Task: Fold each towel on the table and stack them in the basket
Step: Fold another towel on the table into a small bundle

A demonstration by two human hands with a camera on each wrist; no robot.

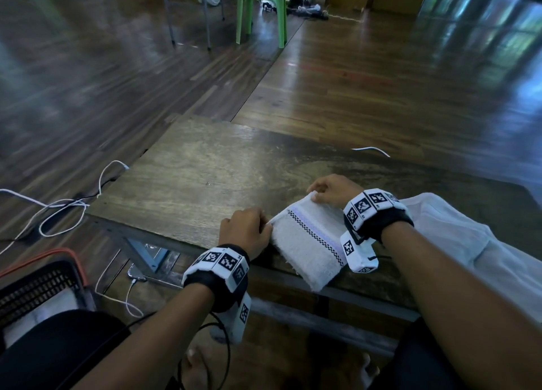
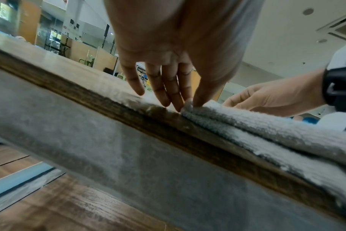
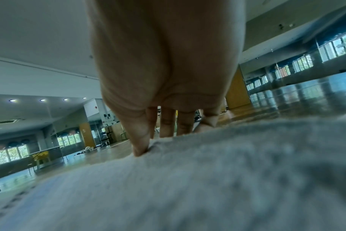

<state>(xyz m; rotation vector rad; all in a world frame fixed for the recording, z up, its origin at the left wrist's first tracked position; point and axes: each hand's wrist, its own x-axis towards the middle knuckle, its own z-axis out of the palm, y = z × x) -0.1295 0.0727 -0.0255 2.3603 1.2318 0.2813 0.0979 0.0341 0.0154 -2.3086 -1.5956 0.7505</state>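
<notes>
On table (image 1: pixel 187 166): towel (image 1: pixel 305 243), both hands pinching.

Left hand (image 1: pixel 245 231) and right hand (image 1: pixel 334 191) reach forward, palms down, fingers (image 2: pixel 175 100) curled and pinching.

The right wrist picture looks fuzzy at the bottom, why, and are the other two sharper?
Right wrist view: the towel sits too close to the lens, so it blurs. Left wrist view: the table edge is smeared, though the left hand's fingers are fairly sharp. Head view: sharpest, with window glare on the floor.
</notes>
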